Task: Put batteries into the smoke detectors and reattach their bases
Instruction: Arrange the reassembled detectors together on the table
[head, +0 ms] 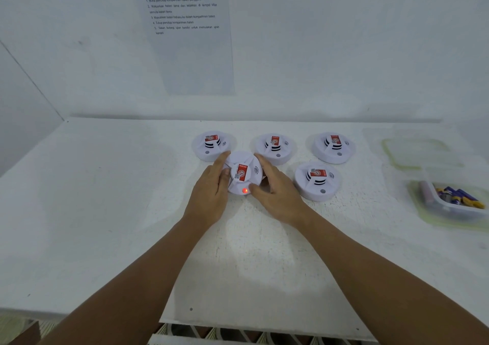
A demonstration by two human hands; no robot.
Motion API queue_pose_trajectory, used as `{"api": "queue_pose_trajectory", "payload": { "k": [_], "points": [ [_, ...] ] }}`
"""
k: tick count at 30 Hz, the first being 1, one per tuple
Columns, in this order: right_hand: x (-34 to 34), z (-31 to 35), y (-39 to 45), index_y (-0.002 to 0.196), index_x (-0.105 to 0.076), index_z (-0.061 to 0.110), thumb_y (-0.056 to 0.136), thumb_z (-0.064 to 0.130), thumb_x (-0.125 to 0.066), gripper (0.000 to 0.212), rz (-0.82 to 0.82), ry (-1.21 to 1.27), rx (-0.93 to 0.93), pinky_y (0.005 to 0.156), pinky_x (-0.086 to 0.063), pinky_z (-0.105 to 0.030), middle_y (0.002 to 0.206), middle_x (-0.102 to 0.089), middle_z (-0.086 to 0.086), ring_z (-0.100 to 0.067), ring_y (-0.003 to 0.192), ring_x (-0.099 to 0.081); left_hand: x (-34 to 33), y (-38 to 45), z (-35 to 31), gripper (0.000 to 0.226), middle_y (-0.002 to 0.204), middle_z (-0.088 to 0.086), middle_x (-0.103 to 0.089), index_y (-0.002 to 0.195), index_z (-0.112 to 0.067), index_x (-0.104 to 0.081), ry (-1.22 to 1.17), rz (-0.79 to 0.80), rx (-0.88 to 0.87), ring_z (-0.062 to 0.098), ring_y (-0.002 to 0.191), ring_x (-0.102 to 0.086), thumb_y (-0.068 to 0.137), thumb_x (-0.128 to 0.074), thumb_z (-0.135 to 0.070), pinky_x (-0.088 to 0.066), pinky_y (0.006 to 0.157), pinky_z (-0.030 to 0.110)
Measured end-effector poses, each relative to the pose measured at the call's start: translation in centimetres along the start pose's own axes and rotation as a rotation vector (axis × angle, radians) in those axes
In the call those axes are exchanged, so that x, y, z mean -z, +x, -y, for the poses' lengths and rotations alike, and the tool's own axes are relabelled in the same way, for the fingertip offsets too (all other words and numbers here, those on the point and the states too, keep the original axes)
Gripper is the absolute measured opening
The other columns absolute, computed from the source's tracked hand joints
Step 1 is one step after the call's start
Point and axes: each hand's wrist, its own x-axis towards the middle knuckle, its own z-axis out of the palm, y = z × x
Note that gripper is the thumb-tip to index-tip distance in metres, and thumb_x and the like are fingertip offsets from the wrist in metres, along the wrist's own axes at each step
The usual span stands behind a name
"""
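Note:
A white round smoke detector (244, 168) with a red label stands on the white table, and a red light glows at its near edge. My left hand (211, 188) grips its left side, fingers reaching round the far rim. My right hand (275, 188) grips its right side, thumb close to the red light. Four more detectors stand upright around it: one at the back left (213, 146), one at the back middle (275, 149), one at the back right (334, 147), and one at the right (317, 182).
A clear plastic tub (447, 205) with several batteries sits at the right edge of the table (105, 212). Its clear lid (415, 154) lies behind it. A printed instruction sheet (188, 35) hangs on the wall. The table's near edge runs just below my forearms.

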Motion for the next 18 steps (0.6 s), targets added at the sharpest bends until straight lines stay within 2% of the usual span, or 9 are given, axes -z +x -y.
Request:
{"api": "queue_pose_trajectory", "payload": {
  "k": [11,18],
  "points": [
    [0.08,0.20,-0.09,0.154,-0.032,0.041,0.089,0.039,-0.060,0.070,0.005,-0.011,-0.009,0.100,-0.054,-0.041,0.135,-0.060,0.019,-0.005,0.120,-0.060,0.03,-0.06,-0.02,0.048,0.143,-0.001,-0.058,0.160,-0.028,-0.035,0.032,-0.005,-0.015,0.009,0.124,-0.055,0.112,-0.034,-0.032,-0.043,0.101,0.020],
    [0.09,0.21,-0.13,0.154,-0.033,0.039,0.088,0.041,-0.059,0.071,0.013,-0.011,-0.012,0.100,-0.055,-0.040,0.135,-0.059,0.018,-0.006,0.119,-0.060,0.13,-0.22,-0.65,0.050,0.142,0.000,-0.059,0.160,-0.026,-0.035,0.031,-0.008,-0.009,0.013,0.124,-0.056,0.111,-0.034,-0.031,-0.046,0.105,0.026]
  ]
}}
